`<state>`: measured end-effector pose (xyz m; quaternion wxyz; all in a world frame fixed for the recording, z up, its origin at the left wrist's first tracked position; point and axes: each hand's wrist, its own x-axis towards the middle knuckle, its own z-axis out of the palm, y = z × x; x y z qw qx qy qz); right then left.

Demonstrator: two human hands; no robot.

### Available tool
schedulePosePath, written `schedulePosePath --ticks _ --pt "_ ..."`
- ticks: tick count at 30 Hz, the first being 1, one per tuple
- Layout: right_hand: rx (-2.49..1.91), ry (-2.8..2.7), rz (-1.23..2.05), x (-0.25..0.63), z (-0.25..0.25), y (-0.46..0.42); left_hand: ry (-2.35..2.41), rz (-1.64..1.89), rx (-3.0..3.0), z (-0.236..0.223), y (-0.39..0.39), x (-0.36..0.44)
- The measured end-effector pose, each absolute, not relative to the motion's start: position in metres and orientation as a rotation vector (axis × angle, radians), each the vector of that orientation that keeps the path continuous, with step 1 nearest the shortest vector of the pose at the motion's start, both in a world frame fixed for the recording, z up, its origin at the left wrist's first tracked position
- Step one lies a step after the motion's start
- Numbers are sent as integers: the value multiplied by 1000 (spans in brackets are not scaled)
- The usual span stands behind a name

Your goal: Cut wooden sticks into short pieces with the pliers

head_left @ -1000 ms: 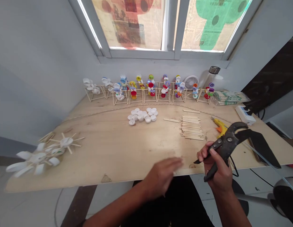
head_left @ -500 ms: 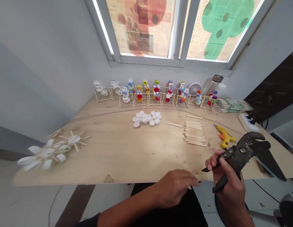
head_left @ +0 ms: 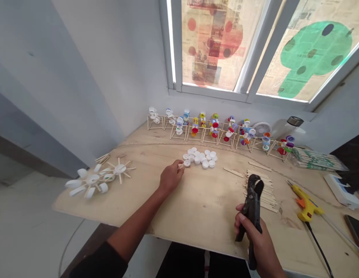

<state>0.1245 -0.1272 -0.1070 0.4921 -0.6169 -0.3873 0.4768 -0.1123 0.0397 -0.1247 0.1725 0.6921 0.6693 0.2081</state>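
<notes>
My left hand (head_left: 171, 177) reaches onto the plywood board (head_left: 156, 204), with its fingertips pinching a small white bottle cap (head_left: 181, 165) at the edge of a loose cluster of white caps (head_left: 200, 157). My right hand (head_left: 254, 241) grips heavy black cutting shears (head_left: 253, 204) upright, their jaws closed and pointing away from me. The shears stand just in front of a stack of wooden craft sticks (head_left: 262, 191). A yellow hot glue gun (head_left: 306, 206) lies to the right of them.
Small stick frames with coloured caps (head_left: 217, 131) line the back of the board under the window. White-capped stick wheels (head_left: 94, 180) lie at the left end. A small fan (head_left: 261, 129), clear bottle (head_left: 292, 129), bagged sticks (head_left: 318, 160) and power strip (head_left: 341, 195) stand at the right.
My left hand has moved from the front edge of the board forward to the white caps. My right hand has moved left and turned the shears upright. The view has swung right.
</notes>
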Motion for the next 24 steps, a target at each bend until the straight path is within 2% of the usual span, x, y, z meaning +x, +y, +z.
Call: schedulePosePath --ticks 11,24 --pt "-1591 -1173 1265 114 -117 -109 2002 516 1969 -137 65 -103" --pt "-1521 -1035 1308 120 -126 -106 1897 470 2026 -137 97 -114"
